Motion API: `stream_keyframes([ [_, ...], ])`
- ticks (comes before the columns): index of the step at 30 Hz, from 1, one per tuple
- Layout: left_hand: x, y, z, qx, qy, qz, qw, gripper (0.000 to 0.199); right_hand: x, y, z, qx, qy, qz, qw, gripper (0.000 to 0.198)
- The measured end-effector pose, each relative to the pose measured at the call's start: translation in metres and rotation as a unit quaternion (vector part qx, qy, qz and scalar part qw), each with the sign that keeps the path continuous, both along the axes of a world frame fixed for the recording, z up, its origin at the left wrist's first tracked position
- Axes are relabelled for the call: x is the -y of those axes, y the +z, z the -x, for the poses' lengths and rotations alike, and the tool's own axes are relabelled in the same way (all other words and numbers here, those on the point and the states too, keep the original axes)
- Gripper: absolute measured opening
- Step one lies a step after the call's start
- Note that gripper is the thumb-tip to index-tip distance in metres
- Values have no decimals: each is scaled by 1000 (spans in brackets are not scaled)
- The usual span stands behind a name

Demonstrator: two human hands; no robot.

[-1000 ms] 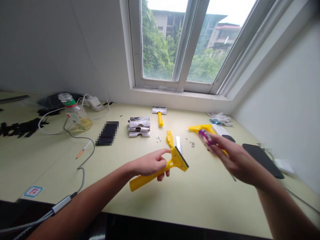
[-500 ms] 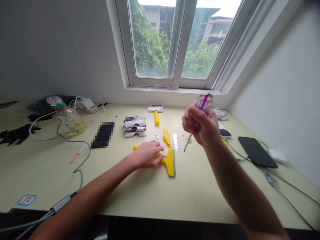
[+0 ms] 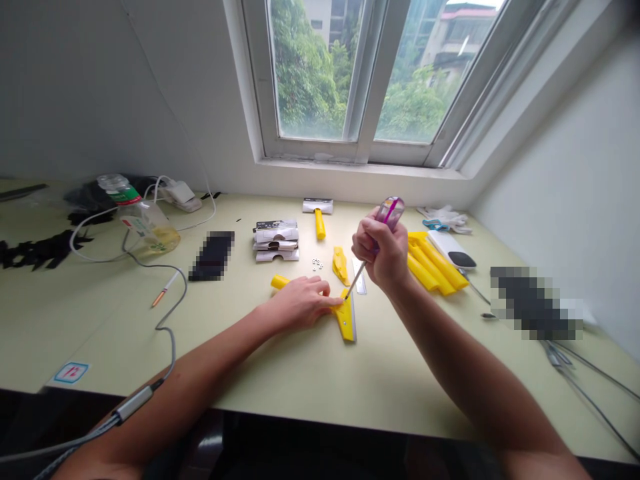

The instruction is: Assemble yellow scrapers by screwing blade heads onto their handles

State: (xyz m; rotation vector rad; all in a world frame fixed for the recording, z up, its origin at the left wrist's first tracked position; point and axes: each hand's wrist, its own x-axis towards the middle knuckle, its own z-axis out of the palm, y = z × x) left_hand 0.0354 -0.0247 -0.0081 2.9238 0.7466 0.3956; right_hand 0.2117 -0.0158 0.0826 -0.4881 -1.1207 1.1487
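A yellow scraper with a metal blade edge lies on the table, its handle pointing left. My left hand is closed over the scraper's handle near the head, the index finger stretched toward the upper screw. In a fist, my right hand grips a screwdriver with a clear and purple handle. Its shaft slants down to the left, and the tip meets the scraper head at the upper screw. Just beyond are a loose yellow scraper part, a metal blade partly behind the screwdriver, and several small nuts.
Stacked white boxes and another scraper stand toward the window. Several yellow handles lie right, near white gloves. At left are a bottle, a dark blurred phone, a cigarette and a cable.
My right hand has lowered the screwdriver leftward, bringing its tip onto the scraper head. My left index finger has reached out toward the screw. The camera view has tilted down slightly.
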Motion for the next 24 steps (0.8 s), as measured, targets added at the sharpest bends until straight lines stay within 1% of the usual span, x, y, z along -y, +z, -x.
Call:
stream_keyframes([
  [3, 0, 1, 0, -14, 4, -10, 1000, 30, -2, -3, 0, 7, -12, 0, 1000, 23],
  [8, 0, 0, 1, -20, 8, -21, 1000, 30, -1, -1, 1, 3, -32, -1, 999, 24],
  [16, 0, 1, 2, -30, 16, -29, 999, 31, -1, -1, 1, -2, -25, -6, 1000, 25],
  [19, 0, 1, 2, -29, 19, -27, 999, 31, 3, 0, 1, 5, 18, -7, 1000, 25],
  [24, 2, 4, 2, -28, 22, -18, 999, 30, 11, -1, -2, 51, 137, -20, 989, 29],
])
